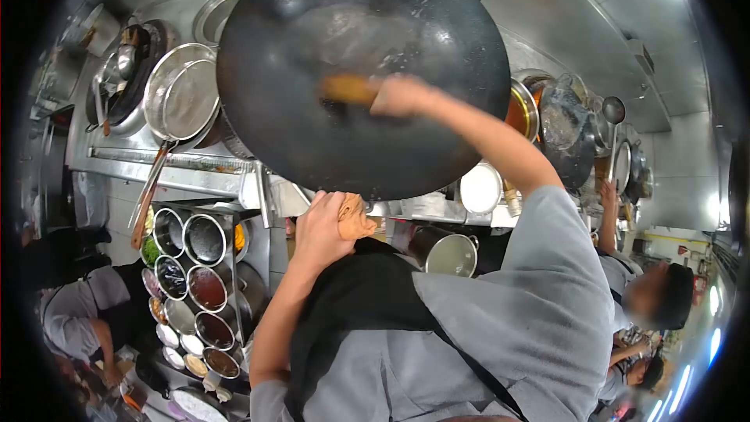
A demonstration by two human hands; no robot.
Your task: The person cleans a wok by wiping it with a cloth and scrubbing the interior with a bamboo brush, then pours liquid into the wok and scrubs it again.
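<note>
A large black wok fills the upper middle of the head view, its inner face turned toward me and spotted with wet drops. My left hand is closed around a folded orange-tan cloth at the wok's near rim. Over the middle of the wok, my right hand grips a brown brush. Motion smears the brush, so its bristles and exact contact with the metal cannot be made out.
Left of the wok rests a wire strainer with a long handle. Below it is a rack of metal seasoning pots. On the right are a pot of reddish liquid and a co-worker's hand on a ladle. A steel pot stands near my waist.
</note>
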